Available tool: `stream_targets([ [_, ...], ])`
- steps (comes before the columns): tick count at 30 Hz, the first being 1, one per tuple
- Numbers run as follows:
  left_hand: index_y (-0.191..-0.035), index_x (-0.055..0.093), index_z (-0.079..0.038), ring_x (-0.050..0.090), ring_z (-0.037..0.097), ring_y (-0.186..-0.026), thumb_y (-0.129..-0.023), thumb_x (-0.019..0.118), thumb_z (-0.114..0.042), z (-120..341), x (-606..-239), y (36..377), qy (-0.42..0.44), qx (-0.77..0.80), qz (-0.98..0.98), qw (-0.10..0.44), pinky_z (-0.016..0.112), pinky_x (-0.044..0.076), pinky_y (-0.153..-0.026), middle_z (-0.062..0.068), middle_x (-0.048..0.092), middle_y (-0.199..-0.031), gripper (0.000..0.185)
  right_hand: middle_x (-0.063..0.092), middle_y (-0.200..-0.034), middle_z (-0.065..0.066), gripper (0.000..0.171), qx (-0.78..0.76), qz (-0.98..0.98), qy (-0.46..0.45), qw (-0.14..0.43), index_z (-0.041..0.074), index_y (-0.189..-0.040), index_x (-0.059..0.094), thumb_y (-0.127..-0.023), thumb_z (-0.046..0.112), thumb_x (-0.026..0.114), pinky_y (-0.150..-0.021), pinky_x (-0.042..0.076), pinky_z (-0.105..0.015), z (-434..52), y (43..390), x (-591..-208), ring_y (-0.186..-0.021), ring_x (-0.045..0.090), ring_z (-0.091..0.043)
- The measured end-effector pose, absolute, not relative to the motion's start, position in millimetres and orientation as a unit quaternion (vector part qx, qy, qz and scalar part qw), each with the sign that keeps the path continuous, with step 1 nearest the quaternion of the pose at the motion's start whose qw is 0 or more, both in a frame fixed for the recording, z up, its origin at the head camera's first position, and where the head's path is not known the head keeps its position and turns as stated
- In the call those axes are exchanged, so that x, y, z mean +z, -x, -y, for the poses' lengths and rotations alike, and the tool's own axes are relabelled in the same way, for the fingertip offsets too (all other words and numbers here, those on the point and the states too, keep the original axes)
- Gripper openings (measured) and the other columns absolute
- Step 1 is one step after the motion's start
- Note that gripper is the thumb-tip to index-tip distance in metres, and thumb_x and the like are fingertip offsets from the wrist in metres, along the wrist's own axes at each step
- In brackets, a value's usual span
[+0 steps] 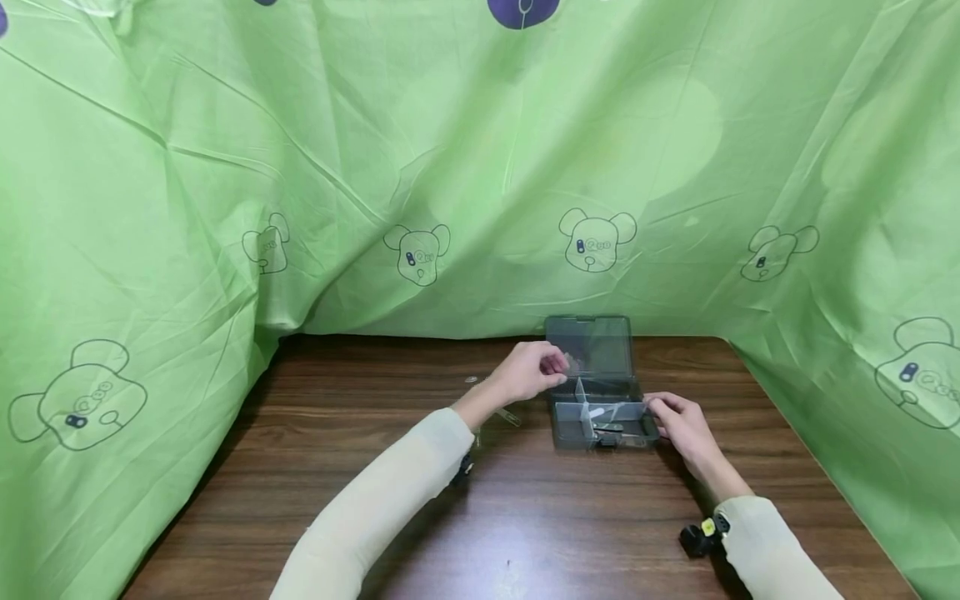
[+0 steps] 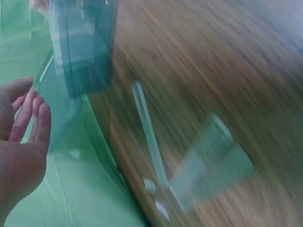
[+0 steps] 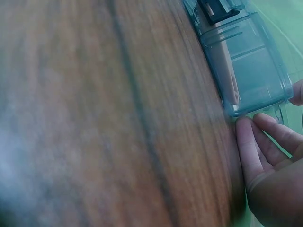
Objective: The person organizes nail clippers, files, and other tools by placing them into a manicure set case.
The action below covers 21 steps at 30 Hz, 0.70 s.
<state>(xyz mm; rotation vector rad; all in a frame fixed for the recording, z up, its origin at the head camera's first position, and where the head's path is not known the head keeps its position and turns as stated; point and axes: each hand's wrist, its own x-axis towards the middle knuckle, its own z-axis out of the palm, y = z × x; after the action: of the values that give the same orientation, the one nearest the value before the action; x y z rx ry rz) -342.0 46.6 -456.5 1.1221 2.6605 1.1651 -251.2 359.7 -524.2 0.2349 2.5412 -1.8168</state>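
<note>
A grey see-through plastic compartment box (image 1: 567,435) stands on the table with its hinged lid (image 1: 600,343) raised at the back. Thin dividers (image 1: 582,392) split its inside, and slim pale and dark pieces (image 1: 609,427) lie in the front part. My right hand (image 1: 684,425) holds the box at its right end, the thumb at the top of the wall and fingertips low against the side. Beside the lid's left edge, my left hand (image 1: 531,371) hovers with loosely bent fingers. Nothing shows between those fingers (image 2: 43,124) in the left wrist view.
Left of the box, clear flat strips (image 1: 508,417) lie on the wooden table (image 1: 360,467), partly behind the left forearm. Two small pale pieces (image 2: 162,210) lie near them, blurred in the left wrist view. A green printed cloth (image 1: 465,167) hangs behind and at both sides.
</note>
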Motion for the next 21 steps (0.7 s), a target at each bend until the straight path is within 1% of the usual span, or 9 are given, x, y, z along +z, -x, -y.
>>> stream_targets([
  [7,-0.112,0.076,-0.006,0.066,0.006,-0.088,-0.096,0.080,-0.014,1.1,-459.3,346.9,-0.346,0.349,-0.871,0.014,0.020,0.056,-0.082,-0.006,0.071,-0.096,0.018,0.053,-0.152,-0.026,0.048,-0.570,-0.818,-0.071,-0.003,-0.007,-0.145,0.057,-0.111,0.027,0.052,-0.082,0.057,-0.022,-361.4,253.7,-527.4,-0.105,0.063,-0.002],
  [11,-0.112,0.076,-0.005,0.067,0.008,-0.088,-0.096,0.081,-0.013,26.8,-464.9,348.5,-0.337,0.341,-0.877,0.014,0.024,0.057,-0.083,-0.005,0.071,-0.096,0.019,0.055,-0.150,-0.024,0.048,-0.566,-0.822,-0.069,-0.005,-0.005,-0.145,0.058,-0.110,0.027,0.053,-0.082,0.057,-0.022,-359.2,252.5,-525.3,-0.103,0.062,-0.002],
  [17,-0.114,0.075,-0.002,0.068,0.013,-0.091,-0.093,0.083,-0.009,53.6,-474.0,346.0,-0.330,0.335,-0.882,0.029,0.028,0.058,-0.084,0.004,0.074,-0.100,0.024,0.055,-0.150,-0.025,0.048,-0.565,-0.822,-0.068,-0.011,-0.006,-0.143,0.059,-0.110,0.028,0.054,-0.081,0.057,-0.022,-357.1,249.9,-522.8,-0.102,0.063,-0.001],
  [21,-0.115,0.075,-0.003,0.069,0.017,-0.094,-0.093,0.083,-0.010,62.1,-482.3,341.9,-0.327,0.326,-0.886,0.039,0.030,0.057,-0.085,0.005,0.074,-0.102,0.025,0.054,-0.150,-0.026,0.049,-0.565,-0.822,-0.069,-0.011,-0.007,-0.143,0.058,-0.110,0.029,0.053,-0.081,0.058,-0.022,-356.8,248.5,-523.1,-0.102,0.064,-0.001],
])
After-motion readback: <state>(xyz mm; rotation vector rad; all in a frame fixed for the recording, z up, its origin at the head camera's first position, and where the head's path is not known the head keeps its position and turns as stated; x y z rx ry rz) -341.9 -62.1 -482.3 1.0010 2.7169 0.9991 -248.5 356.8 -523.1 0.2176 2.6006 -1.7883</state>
